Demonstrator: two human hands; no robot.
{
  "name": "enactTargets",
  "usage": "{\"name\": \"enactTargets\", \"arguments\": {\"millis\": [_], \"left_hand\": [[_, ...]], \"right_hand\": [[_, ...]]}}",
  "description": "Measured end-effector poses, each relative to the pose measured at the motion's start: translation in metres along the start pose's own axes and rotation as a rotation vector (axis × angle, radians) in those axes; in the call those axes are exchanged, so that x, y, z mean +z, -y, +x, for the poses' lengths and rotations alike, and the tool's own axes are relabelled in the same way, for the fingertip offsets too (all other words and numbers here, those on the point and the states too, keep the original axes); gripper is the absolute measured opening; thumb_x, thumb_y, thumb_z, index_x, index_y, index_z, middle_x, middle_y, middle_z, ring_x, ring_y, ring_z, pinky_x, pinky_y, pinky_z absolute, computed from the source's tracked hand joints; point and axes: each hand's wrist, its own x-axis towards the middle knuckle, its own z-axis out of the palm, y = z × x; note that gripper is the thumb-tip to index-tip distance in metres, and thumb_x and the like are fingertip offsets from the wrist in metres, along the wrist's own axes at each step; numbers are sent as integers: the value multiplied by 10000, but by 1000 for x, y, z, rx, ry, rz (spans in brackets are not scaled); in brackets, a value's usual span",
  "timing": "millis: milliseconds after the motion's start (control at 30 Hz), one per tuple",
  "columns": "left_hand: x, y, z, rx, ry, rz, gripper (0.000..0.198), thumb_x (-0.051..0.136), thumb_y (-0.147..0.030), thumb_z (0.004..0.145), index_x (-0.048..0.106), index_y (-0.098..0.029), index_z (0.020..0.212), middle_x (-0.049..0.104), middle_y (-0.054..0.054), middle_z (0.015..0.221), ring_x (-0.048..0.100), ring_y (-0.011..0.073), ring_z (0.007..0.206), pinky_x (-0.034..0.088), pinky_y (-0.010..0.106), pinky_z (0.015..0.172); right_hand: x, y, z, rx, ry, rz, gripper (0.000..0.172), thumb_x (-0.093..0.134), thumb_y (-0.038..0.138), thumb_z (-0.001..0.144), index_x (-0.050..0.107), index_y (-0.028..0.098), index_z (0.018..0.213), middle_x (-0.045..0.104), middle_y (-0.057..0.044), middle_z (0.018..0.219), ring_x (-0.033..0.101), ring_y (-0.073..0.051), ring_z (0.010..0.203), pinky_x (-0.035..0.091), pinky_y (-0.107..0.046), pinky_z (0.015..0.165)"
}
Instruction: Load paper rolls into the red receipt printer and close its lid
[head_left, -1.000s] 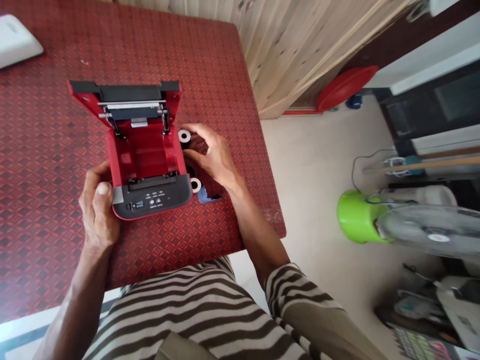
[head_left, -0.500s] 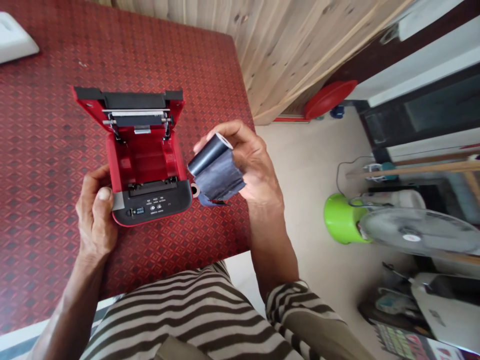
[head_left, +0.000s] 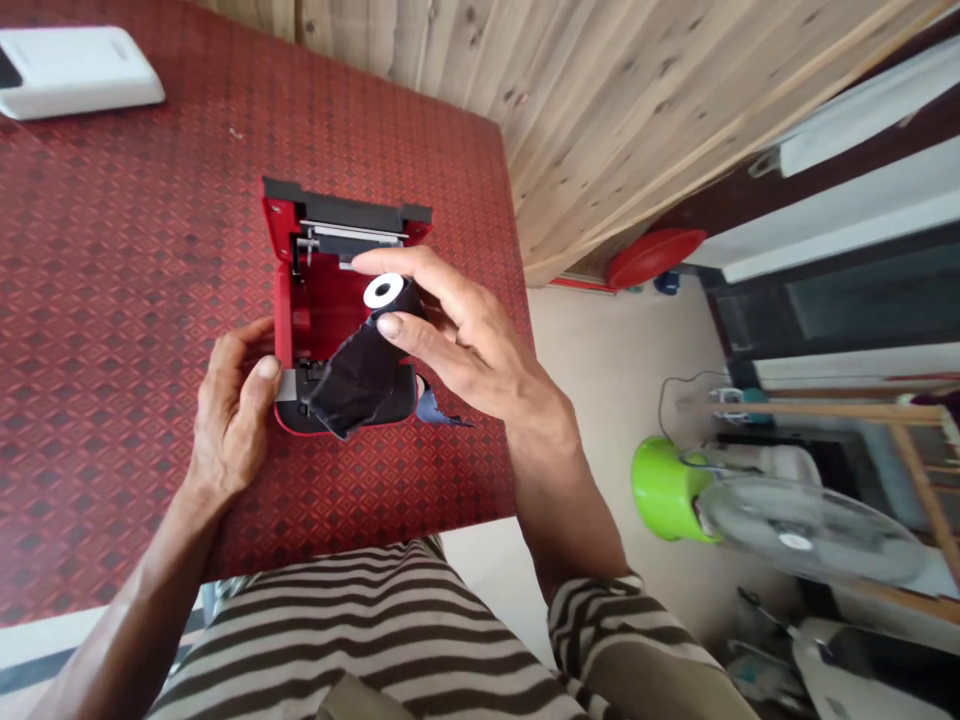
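Observation:
A red and black printer stands on the red patterned table with its lid raised and its red compartment partly showing. My left hand grips the printer's left side, thumb on the front corner. Over the open compartment, my right hand pinches a dark ribbon roll with a white core end. A loose dark flap hangs from the roll across the printer's front panel and hides most of it. Beside the printer's right front corner lies a blue-grey scrap, next to a small core mostly hidden.
A white device lies at the far left of the patterned table. A wooden panel borders the table's far side. On the floor to the right are a green bucket, a fan and a red basin.
My right hand has brought the roll left over the printer and turned it, so its end now faces up. The flap now covers the front panel. The whole view has shifted somewhat.

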Motion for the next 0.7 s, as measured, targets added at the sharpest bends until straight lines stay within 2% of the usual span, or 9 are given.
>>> {"name": "enactTargets", "arguments": {"millis": [133,267,367,467,567,700], "left_hand": [[-1,0,-1,6,12,-23,540,465,-576,962,636,-206,1316,706,101,1177,629,261,1024,502,452,957],[-2,1,-1,-1,25,-49,543,470,-586,962,627,-212,1324,695,107,1151,634,261,1029,527,440,925],[-2,0,-2,-8,31,-52,532,465,-585,965,624,-234,1332,688,102,1185,633,264,1074,524,430,944],[-2,0,-2,-12,32,-53,540,465,-589,963,623,-232,1336,682,106,1205,628,270,1100,519,434,956],[-2,1,-2,-21,41,-64,544,471,-597,959,619,-236,1338,685,108,1193,635,276,1092,522,443,939],[-2,1,-2,-18,36,-62,551,466,-603,961,618,-232,1339,679,115,1220,631,281,1108,526,443,917]], "right_hand": [[13,-4,4,20,-55,-111,410,716,305,932,572,272,1315,714,-16,1277,705,-197,1090,582,-368,968],[25,3,2,-41,-100,-329,300,728,224,917,624,209,1198,742,-43,1184,714,-208,1070,565,-396,996],[36,9,8,-69,-53,-452,212,661,239,968,634,186,1171,738,-71,1159,695,-220,1090,554,-395,995],[48,11,18,21,20,-600,198,609,196,987,636,175,1182,715,-99,1190,668,-243,1106,538,-415,999],[59,12,25,91,87,-705,182,585,170,993,654,156,1160,705,-104,1139,658,-243,1053,545,-398,956],[67,12,30,109,75,-772,171,569,165,997,678,142,1127,685,-122,1173,621,-266,1142,526,-412,1008]]}}
